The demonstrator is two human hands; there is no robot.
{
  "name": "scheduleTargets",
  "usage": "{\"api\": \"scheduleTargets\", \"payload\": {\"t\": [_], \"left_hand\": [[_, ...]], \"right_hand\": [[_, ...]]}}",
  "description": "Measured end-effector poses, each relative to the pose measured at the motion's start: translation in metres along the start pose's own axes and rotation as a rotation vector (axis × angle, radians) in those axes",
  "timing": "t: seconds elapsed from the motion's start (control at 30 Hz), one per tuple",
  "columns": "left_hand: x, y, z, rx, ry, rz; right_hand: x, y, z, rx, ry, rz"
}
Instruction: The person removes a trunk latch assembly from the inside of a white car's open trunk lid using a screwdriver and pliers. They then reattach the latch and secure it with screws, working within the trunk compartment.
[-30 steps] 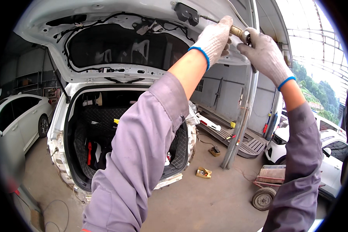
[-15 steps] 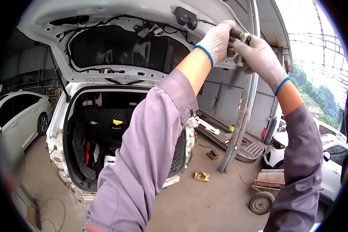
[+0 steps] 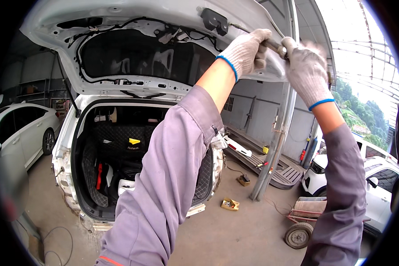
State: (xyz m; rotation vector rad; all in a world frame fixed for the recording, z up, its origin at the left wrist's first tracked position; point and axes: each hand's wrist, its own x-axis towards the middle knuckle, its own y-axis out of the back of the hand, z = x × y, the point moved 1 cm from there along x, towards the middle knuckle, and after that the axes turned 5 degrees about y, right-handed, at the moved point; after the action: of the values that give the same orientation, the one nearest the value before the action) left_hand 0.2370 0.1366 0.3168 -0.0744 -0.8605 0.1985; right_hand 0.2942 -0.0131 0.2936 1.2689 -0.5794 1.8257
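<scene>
Up at the right side of the raised white tailgate (image 3: 133,86), both my hands wear pale knitted gloves with blue cuffs. My left hand (image 3: 247,52) is wrapped round a long metal rod-shaped tool (image 3: 275,47); a thin shaft comes out beyond it toward the black latch-like part (image 3: 215,21) on the tailgate's inner face. My right hand (image 3: 308,68) grips the tool's other end, its thumb over the metal and its outer fingers smeared by motion. The tool's exact kind cannot be made out, and the gloves hide part of it.
Below the tailgate opens the cargo space (image 3: 119,133) of the white car, its rear corners stripped. A steel post (image 3: 275,142) rises right of it. On the floor sit a small yellow box (image 3: 230,204) and a two-wheeled cart (image 3: 299,234). White cars (image 3: 381,177) stand at both sides.
My right hand has swung to the right and turned, its back now facing me. My left hand has shifted slightly left and down along the tool. The tailgate has stayed put.
</scene>
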Motion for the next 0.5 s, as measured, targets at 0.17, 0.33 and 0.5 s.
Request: {"api": "scheduleTargets", "payload": {"t": [0.17, 0.33, 0.5], "left_hand": [[-0.001, 0.000, 0.006, -0.093, -0.024, -0.042], [0.014, 0.013, -0.001, -0.163, 0.012, -0.126], [-0.008, -0.002, 0.009, 0.021, -0.046, -0.037]], "right_hand": [[-0.004, -0.003, 0.003, 0.393, -0.095, 0.139], [-0.007, 0.002, -0.018, 1.321, -0.253, 0.007], [0.003, -0.025, 0.000, 0.787, 0.143, 0.401]]}}
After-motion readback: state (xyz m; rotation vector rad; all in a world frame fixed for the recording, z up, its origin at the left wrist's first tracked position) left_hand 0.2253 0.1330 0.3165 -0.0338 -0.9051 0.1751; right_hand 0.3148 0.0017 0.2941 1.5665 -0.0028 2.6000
